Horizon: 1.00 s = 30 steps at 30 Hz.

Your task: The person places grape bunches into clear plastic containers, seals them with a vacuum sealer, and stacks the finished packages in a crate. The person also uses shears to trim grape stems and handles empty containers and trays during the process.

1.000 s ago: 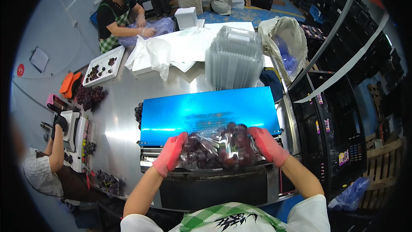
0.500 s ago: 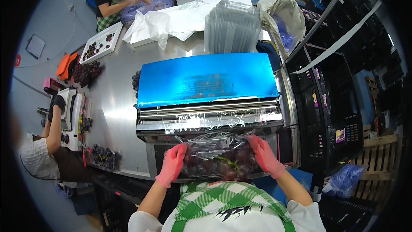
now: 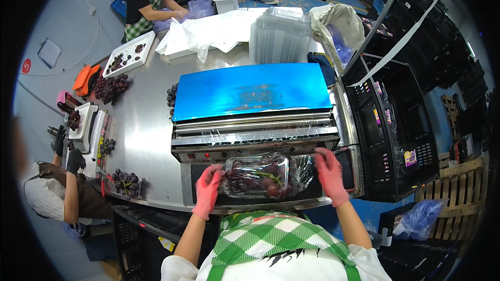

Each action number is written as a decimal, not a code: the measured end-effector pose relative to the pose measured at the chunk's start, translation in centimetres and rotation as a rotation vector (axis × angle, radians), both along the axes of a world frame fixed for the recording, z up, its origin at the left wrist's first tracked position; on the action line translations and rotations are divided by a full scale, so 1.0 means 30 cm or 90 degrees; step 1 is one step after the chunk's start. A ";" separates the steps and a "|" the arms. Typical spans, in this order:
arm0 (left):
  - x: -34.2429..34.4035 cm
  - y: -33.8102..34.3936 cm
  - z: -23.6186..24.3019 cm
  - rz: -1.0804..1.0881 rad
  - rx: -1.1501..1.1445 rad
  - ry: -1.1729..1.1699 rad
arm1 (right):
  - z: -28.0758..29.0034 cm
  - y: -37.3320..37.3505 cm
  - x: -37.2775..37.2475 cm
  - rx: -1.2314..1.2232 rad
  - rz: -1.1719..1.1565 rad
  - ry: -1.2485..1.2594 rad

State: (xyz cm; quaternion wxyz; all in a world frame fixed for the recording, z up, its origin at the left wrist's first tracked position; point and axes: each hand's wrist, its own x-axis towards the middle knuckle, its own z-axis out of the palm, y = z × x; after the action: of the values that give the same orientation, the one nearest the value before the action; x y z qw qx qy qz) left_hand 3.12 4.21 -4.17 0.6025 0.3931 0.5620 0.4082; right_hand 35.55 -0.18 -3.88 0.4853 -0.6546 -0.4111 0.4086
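A clear tray of dark red grapes (image 3: 255, 179), wrapped in shiny film, lies on the dark pad of the film wrapping machine (image 3: 255, 143). Green stems show through the wrap. My left hand (image 3: 208, 188), in a pink glove, is beside the pack's left end with fingers bent and slightly apart; whether the fingertips touch the film is hard to tell. At the other end, loose crumpled film (image 3: 302, 170) sticks out past the tray. My right hand (image 3: 329, 176), also pink-gloved, hovers just right of that film, fingers parted and a little blurred, holding nothing.
Stacked clear trays (image 3: 278, 36) stand behind the machine's blue cover (image 3: 252, 91). Loose grapes (image 3: 125, 183) lie on the steel table to the left, near a co-worker's gloved hands (image 3: 74, 160) and a scale. Black crates (image 3: 401, 140) stand at the right. Another person works far left.
Both hands have let go of the wrapped grape pack, which now rests flat on the pad. My right hand has moved up and outward. The co-worker at left has moved their hands off the scale.
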 end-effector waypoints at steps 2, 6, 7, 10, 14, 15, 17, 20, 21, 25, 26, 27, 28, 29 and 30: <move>-0.046 -0.067 -0.018 0.047 0.115 -0.053 | 0.035 -0.057 0.034 -0.012 0.004 0.156; -0.063 -0.095 -0.016 0.013 0.077 -0.080 | 0.064 -0.128 0.004 -0.209 0.063 0.296; -0.064 -0.105 -0.015 -0.003 0.044 -0.080 | 0.067 -0.128 -0.024 -0.259 0.071 0.319; -0.021 -0.007 -0.087 -0.095 -0.056 -0.020 | -0.073 -0.020 -0.105 -0.144 0.112 0.052; 0.008 0.048 -0.028 -0.172 -0.095 -0.025 | -0.082 0.050 -0.127 -0.047 0.159 0.121; 0.019 0.031 0.007 -0.159 -0.093 -0.106 | -0.081 0.046 -0.129 -0.043 0.144 0.167; 0.041 -0.006 0.050 -0.133 -0.086 -0.267 | -0.092 0.027 -0.138 -0.031 0.112 0.259; 0.084 -0.076 0.098 -0.025 0.056 -0.239 | 0.003 -0.019 -0.172 -0.078 0.093 0.608; 0.089 -0.092 0.084 -0.040 0.214 -0.085 | 0.030 -0.032 -0.177 -0.100 0.081 0.715; 0.124 -0.088 0.161 0.081 0.156 -0.232 | 0.249 -0.027 -0.203 -0.025 0.082 0.700; 0.134 -0.093 0.161 0.101 0.160 -0.272 | 0.239 -0.019 -0.185 -0.083 0.080 0.780; 0.143 -0.087 0.166 0.119 0.164 -0.311 | 0.254 -0.010 -0.179 -0.102 0.114 0.810; 0.150 -0.083 0.193 0.127 0.082 -0.403 | 0.277 -0.005 -0.174 -0.121 0.147 0.839; 0.155 -0.075 0.204 0.095 0.152 -0.324 | 0.299 0.002 -0.170 -0.141 0.181 0.867; 0.162 -0.071 0.210 0.061 0.221 -0.243 | 0.314 0.011 -0.181 -0.126 0.326 1.110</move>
State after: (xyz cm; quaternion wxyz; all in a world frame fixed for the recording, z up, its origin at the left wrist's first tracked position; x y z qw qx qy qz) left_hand 7.97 2.08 2.13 0.6014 0.3792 0.3776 0.5932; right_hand 30.11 0.15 5.53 0.4601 -0.0416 0.0053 0.8869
